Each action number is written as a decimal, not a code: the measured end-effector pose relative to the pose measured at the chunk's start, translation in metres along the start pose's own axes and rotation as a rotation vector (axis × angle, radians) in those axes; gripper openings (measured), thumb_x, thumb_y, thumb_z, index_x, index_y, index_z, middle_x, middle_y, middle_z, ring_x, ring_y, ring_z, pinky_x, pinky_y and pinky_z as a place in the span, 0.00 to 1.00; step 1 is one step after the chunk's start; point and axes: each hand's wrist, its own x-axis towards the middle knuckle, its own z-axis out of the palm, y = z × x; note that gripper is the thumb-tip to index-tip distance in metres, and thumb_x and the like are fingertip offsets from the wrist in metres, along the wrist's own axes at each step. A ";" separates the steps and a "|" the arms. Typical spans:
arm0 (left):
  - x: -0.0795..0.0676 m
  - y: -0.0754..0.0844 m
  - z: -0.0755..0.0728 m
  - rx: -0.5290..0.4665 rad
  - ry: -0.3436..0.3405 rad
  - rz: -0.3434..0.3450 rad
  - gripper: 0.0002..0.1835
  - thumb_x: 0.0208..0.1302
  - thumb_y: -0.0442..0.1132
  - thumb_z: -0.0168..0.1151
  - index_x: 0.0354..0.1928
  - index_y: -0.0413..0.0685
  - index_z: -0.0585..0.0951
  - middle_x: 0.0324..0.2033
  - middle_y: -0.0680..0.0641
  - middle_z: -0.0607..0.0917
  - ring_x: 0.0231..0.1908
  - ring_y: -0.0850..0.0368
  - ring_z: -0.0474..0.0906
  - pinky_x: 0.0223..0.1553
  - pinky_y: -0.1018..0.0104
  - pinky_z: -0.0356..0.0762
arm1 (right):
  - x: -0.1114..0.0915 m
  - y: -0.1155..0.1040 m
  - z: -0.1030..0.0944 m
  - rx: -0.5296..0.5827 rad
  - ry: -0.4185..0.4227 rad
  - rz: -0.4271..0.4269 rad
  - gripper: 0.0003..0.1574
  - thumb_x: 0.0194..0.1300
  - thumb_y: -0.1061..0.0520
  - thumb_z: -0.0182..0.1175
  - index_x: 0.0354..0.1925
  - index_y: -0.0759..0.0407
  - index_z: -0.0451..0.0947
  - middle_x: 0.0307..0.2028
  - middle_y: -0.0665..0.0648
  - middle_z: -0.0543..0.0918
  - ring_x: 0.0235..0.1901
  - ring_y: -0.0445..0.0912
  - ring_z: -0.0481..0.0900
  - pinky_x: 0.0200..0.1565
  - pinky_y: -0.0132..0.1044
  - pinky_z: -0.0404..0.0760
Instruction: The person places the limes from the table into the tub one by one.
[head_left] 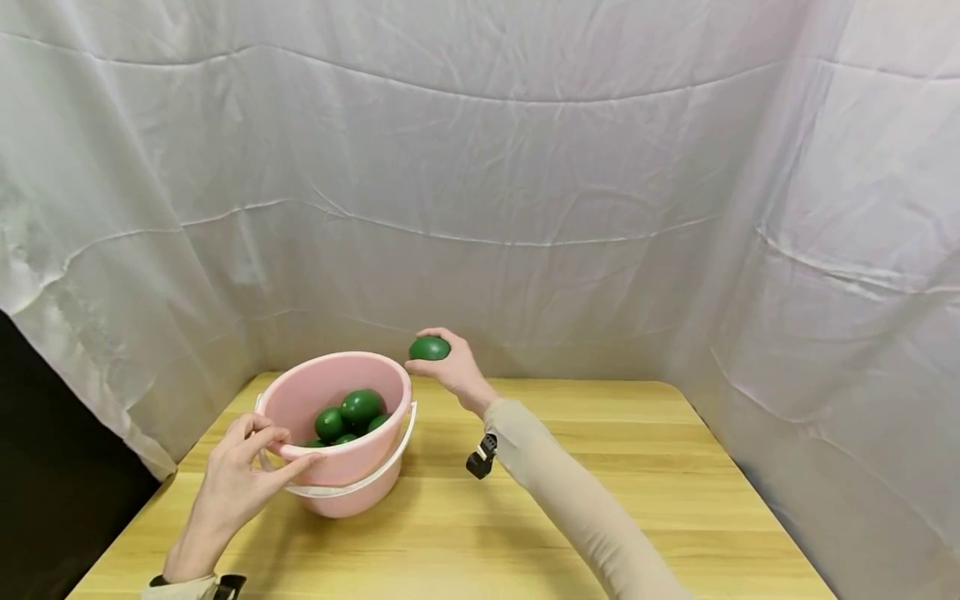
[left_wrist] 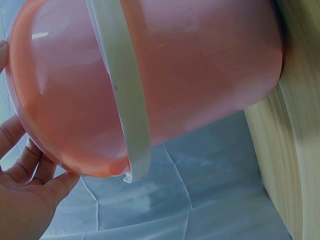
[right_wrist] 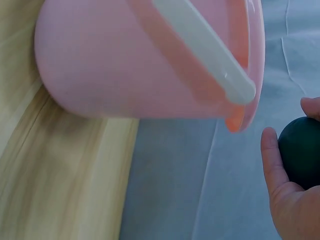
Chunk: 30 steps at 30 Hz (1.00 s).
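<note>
A pink bucket (head_left: 358, 468) stands on the table at the left, its white handle (left_wrist: 131, 95) hanging down along the near side. Several dark green avocados (head_left: 362, 407) lie inside it. My left hand (head_left: 234, 482) grips the bucket's near-left rim, thumb on the outer wall and fingers over the edge. Just beyond the rim's right side, my right hand (head_left: 459, 375) holds one avocado (head_left: 430, 348) in the air between thumb and fingers. In the right wrist view this avocado (right_wrist: 302, 152) is partly cut off by the frame edge.
The wooden table (head_left: 585, 450) reaches to the right of the bucket. Pale grey cloth (head_left: 510, 208) hangs behind it and along the sides. A black area (head_left: 60, 467) shows at the lower left. Black straps with small devices are on both wrists.
</note>
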 end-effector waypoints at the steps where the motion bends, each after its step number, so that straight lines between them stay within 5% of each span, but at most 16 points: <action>1: 0.000 0.000 0.000 0.000 -0.001 -0.001 0.21 0.25 0.35 0.86 0.26 0.47 0.83 0.34 0.51 0.75 0.26 0.71 0.65 0.24 0.83 0.65 | 0.001 -0.002 0.002 0.000 -0.005 -0.006 0.31 0.53 0.60 0.74 0.55 0.49 0.76 0.49 0.57 0.79 0.44 0.47 0.81 0.45 0.39 0.83; 12: 0.000 0.001 -0.001 -0.007 -0.004 -0.003 0.21 0.25 0.34 0.86 0.26 0.46 0.83 0.34 0.51 0.75 0.26 0.72 0.65 0.24 0.83 0.66 | 0.005 -0.022 0.029 -0.027 -0.041 -0.051 0.31 0.53 0.60 0.74 0.54 0.48 0.76 0.50 0.55 0.79 0.44 0.46 0.81 0.46 0.38 0.83; 21: 0.001 0.000 0.000 -0.006 -0.002 0.007 0.22 0.25 0.35 0.86 0.26 0.47 0.83 0.33 0.51 0.75 0.28 0.73 0.64 0.25 0.83 0.65 | 0.005 -0.031 0.050 -0.229 -0.077 -0.015 0.39 0.51 0.59 0.74 0.58 0.50 0.68 0.51 0.55 0.76 0.44 0.46 0.78 0.44 0.37 0.81; 30: 0.000 0.000 0.000 -0.002 -0.006 -0.003 0.22 0.25 0.34 0.86 0.26 0.47 0.83 0.34 0.51 0.75 0.26 0.67 0.66 0.24 0.81 0.67 | -0.001 -0.034 0.071 -0.433 -0.215 -0.020 0.36 0.49 0.53 0.77 0.56 0.44 0.75 0.47 0.49 0.80 0.41 0.41 0.77 0.41 0.32 0.78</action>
